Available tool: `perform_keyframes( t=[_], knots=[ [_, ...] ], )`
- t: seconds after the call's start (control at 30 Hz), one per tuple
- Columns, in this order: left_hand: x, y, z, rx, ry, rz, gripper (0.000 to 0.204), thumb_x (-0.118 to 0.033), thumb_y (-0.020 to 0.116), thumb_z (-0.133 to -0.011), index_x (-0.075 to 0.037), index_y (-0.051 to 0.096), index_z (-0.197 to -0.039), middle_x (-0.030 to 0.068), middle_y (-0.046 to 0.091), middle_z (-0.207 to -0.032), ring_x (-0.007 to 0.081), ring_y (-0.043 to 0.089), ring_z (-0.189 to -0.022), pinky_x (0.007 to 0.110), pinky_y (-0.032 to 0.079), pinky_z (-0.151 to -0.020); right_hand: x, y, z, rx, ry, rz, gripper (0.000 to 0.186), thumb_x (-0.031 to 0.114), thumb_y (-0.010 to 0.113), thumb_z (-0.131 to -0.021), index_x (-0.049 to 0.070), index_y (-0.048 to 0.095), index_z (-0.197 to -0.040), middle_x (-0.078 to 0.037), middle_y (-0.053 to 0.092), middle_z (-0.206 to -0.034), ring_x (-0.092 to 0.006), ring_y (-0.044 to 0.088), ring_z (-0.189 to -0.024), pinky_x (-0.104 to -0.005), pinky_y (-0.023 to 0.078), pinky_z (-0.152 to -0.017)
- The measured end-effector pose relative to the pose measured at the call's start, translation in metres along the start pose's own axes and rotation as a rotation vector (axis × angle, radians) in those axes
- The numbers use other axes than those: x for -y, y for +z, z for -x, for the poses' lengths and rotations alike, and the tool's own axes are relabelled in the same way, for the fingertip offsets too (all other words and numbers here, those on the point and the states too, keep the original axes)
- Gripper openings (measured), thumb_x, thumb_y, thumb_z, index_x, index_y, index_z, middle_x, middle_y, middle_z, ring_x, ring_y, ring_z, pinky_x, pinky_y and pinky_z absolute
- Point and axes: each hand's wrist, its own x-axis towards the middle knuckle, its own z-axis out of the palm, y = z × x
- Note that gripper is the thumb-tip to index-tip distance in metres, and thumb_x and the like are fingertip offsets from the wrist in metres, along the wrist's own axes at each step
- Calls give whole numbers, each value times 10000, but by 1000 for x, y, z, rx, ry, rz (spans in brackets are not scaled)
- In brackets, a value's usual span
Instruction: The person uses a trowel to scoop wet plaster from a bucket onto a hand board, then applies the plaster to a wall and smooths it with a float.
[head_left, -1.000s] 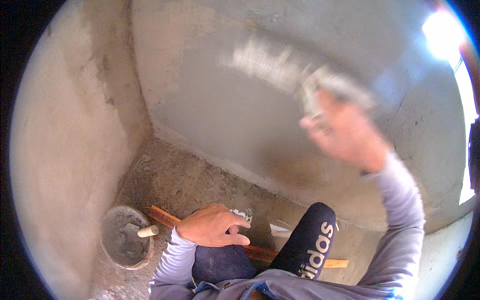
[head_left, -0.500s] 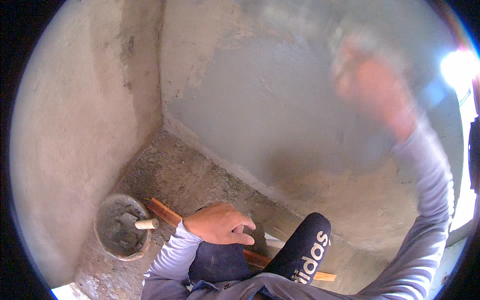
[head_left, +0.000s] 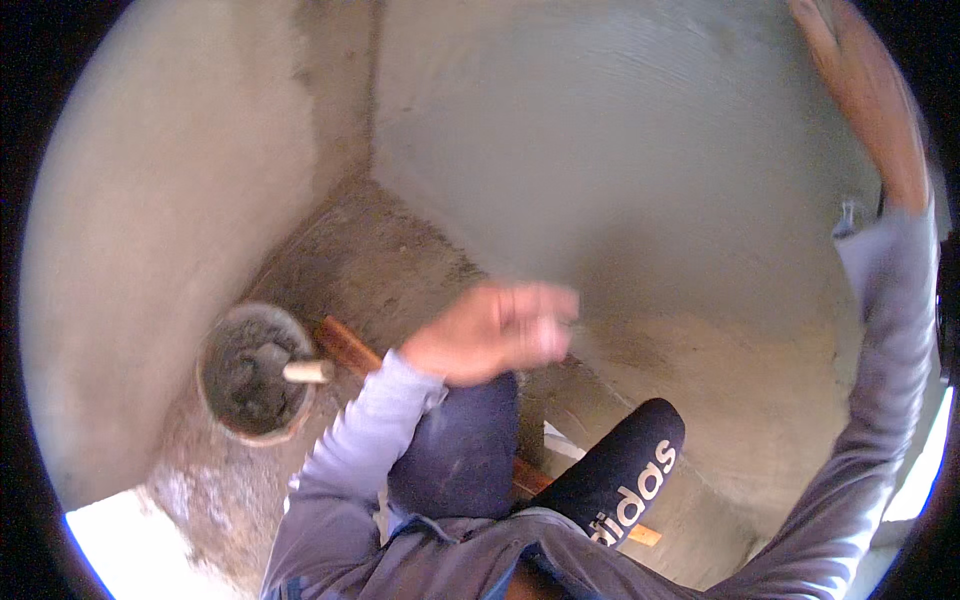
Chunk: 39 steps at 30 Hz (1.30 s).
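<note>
My right hand [head_left: 850, 65] is raised high against the wet grey plaster wall [head_left: 600, 140], at the upper right rim of the view. Its fingers look closed, but the top edge cuts them off, so what they grip cannot be made out. In front of the wall's lower part, over my bent knee, hovers my left hand [head_left: 495, 335]. It is blurred, its fingers loosely bent and apart, with nothing seen in them. To its left, a round bucket [head_left: 207, 385] holds grey mortar [head_left: 245, 375]. A trowel with a pale wooden handle [head_left: 308, 372] rests in the bucket, its blade partly in the mortar.
A beige wall [head_left: 180, 220] rises on the left and meets the plastered wall in a corner. Beneath my legs, a reddish-brown wooden strip [head_left: 348, 345] lies on the rough, dirty floor [head_left: 390, 250]. Bright light enters at the lower left and right rim.
My right hand has swept up and right along the wall. My left hand has risen and moved right, away from my knee. The whole view has shifted a little.
</note>
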Motion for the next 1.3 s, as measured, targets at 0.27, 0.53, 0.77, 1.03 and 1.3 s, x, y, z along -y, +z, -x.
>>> perform_keyframes(
  t=[0.27, 0.53, 0.77, 1.03, 1.3],
  knots=[
    [31, -25, -68, -812, 302, 410, 500, -449, 345, -996, -48, 531, -1231, 89, 596, -1167, 200, 545, -1089, 333, 432, -927, 182, 108, 183, 404, -28, -706, 233, 260, 542, -889, 53, 451, -945, -205, 636, -818, -383, 642, -664, -487, 498, -548],
    [107, -142, -80, -1283, 383, 309, 392, -342, 386, -985, -52, 524, -760, 48, 518, -599, 156, 483, -479, 311, 396, -447, 170, 101, 271, 621, -175, -1187, 484, 154, 613, -851, 43, 473, -1300, -242, 532, -1241, -396, 502, -1156, -424, 401, -999],
    [5, -245, -143, -1303, 500, 21, 370, -284, 525, -928, -18, 562, -674, 46, 503, -552, 135, 468, -465, 305, 377, -456, -28, 40, 373, 973, 180, -816, 391, 101, 639, -834, 81, 581, -1221, -188, 633, -1112, -371, 584, -1054, -407, 462, -895],
    [62, -148, -188, -910, 410, -800, 335, -290, 568, -888, -13, 665, -1049, 186, 673, -998, 286, 652, -935, 378, 497, -831, -100, -16, 498, 763, 1085, -963, 323, 132, 539, -929, 7, 572, -1224, -131, 664, -961, -183, 647, -808, -301, 518, -734],
    [-17, -72, -46, -842, 293, 79, 393, -440, 605, -879, -81, 586, -720, 18, 493, -528, 130, 471, -462, 301, 402, -461, 22, 40, 318, 1030, 51, -1179, 289, 182, 578, -883, 34, 636, -1124, -151, 682, -1001, -298, 666, -862, -352, 497, -794]
  ],
)
